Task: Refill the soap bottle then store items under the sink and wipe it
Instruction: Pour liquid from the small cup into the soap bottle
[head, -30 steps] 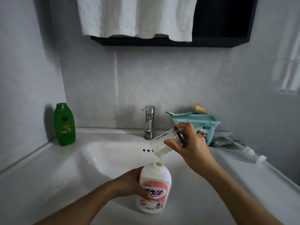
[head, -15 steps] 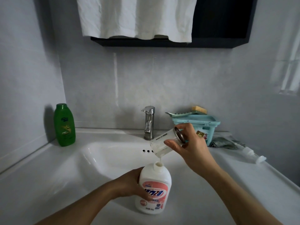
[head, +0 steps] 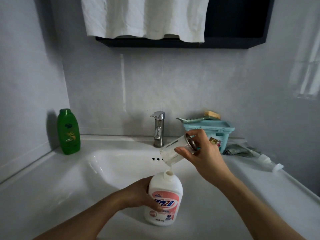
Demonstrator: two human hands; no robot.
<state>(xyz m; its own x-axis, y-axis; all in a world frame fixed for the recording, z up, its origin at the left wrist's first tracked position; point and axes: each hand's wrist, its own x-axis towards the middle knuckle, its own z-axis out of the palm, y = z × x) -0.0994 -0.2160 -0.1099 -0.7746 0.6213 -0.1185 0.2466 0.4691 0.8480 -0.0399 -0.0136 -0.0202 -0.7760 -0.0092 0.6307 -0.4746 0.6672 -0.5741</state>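
Most of the left hand (head: 138, 193) is hidden behind the soap bottle (head: 164, 196). Its fingers are curled round the bottle's left side, and only one fingertip is seen on the pink label, whose print cannot be read. The bottle, of white plastic with rounded shoulders and an uncapped neck, is stood upright on the front edge of the glossy white worktop (head: 52, 196), just before the sink basin (head: 112, 163).

A clear container (head: 173, 151) is pinched between the thumb and fingers of the right hand (head: 204, 153) and tilted mouth-down just above the bottle's neck. A thin whitish thread of liquid is seen between lip and neck. The container is cylindrical, with a metal-looking ring at its raised end. How much remains inside cannot be told.

Three overflow holes (head: 158, 159) are counted, the third partly covered by the container. One steel tap (head: 158, 129) is set behind the basin.

Two bottles are counted in all, the second a green plastic bottle (head: 68, 132) at the back left. At the back right one teal plastic box (head: 223, 134) is partly hidden by the right hand, and one bristle brush (head: 212, 115) is laid on it. A crumpled grey-green cloth (head: 237, 150) and a white pump head (head: 266, 161) are laid beside it.

A creased white towel (head: 143, 16) and a dark cabinet (head: 233, 23) are cut off by the top edge, and both forearms by the bottom edge.
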